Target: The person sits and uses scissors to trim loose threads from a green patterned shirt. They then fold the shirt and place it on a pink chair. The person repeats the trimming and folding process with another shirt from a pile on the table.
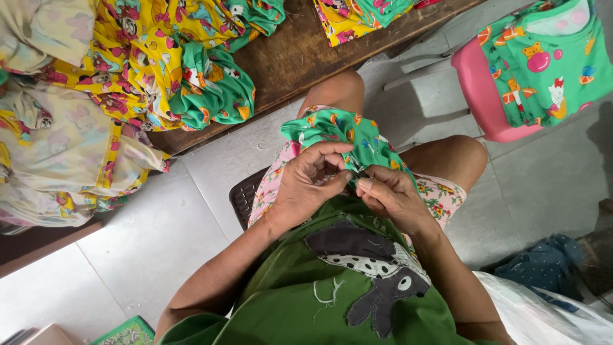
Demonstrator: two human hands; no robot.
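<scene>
Hidden: small dark item between the fingertips, too small to identify; most of the green garment's shape is lost in the bunching.
Left hand point(310, 182): fingers curled, pinching a fold of the green garment point(341, 137) at its near edge.
Right hand point(389, 195): fingertips pressed against the left hand's, pinching the same fold.
Garment position: bunched on the lap, just beyond both hands, touching them, over pink floral shorts point(271, 185).
Bench point(300, 54): dark wood, ahead of the knees; carries yellow and green printed clothes point(159, 57), partly cut off at the frame edge.
Right side: pink chair point(479, 96) holding a green printed top point(549, 64), cropped.
</scene>
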